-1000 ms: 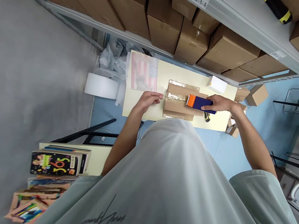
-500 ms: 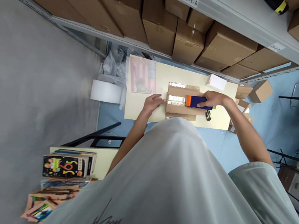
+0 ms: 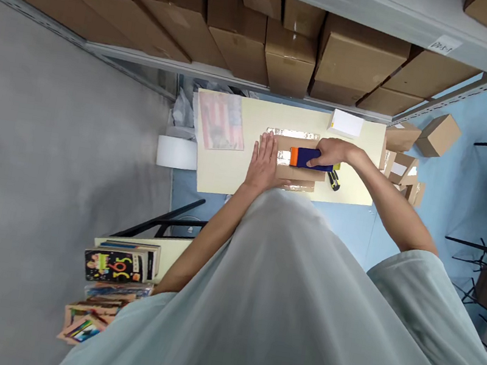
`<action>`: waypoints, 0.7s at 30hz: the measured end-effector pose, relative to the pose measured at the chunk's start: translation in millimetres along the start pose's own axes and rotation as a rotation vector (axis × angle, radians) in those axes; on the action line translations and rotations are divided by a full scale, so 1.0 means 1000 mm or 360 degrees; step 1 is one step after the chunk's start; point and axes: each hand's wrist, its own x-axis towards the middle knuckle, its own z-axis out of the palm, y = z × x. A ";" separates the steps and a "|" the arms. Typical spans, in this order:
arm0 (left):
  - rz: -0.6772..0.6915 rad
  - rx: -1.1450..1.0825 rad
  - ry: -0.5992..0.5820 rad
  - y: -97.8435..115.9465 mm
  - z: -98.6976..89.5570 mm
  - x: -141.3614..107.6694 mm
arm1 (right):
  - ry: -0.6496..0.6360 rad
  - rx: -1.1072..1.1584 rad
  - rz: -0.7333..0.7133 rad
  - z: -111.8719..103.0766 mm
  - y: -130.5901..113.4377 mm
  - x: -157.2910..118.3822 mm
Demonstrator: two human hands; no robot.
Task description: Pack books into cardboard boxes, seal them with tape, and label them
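Observation:
A brown cardboard piece (image 3: 304,175) with shiny strips of clear tape lies on the cream table. My left hand (image 3: 265,164) is laid over its left end, fingers stretched out and palm down. On the middle of the cardboard rests a dark-blue, box-like block with an orange end (image 3: 303,157); its exact kind is unclear. My right hand (image 3: 330,153) grips the block's right part from above, thumb on the near side. A black and yellow utility knife (image 3: 334,180) lies just right of the cardboard, below my right hand.
The cream table (image 3: 221,173) also bears a pinkish printed sheet (image 3: 221,122) and a white box (image 3: 346,123). A shelf of cardboard boxes (image 3: 360,56) overhangs the far side. A white roll (image 3: 177,153) stands at the left, books (image 3: 119,264) lower left, and small cartons (image 3: 405,168) right.
My left hand has moved from beside the cardboard's left edge onto its left end, fingers now pointing away from me. My right hand keeps its grip on the block. The view has shifted slightly.

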 end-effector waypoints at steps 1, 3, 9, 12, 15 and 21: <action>-0.0020 0.0005 0.0008 -0.001 0.002 0.001 | 0.0000 0.0007 -0.0019 0.000 0.002 0.000; -0.0044 0.0012 0.0011 -0.002 0.003 0.003 | -0.0016 0.0039 -0.0084 0.000 0.007 -0.002; -0.0057 0.0060 -0.0031 0.006 0.001 0.005 | -0.0031 0.0158 -0.0234 0.001 0.034 -0.012; -0.0079 0.0068 -0.0026 0.009 0.002 0.008 | -0.0094 0.0181 -0.0131 0.000 0.062 -0.027; -0.0088 0.0067 -0.0008 0.009 0.003 0.008 | -0.0152 0.0236 -0.0029 -0.002 0.096 -0.047; -0.0056 0.0207 -0.0048 0.005 0.005 0.010 | -0.0243 0.0399 -0.0026 -0.001 0.126 -0.062</action>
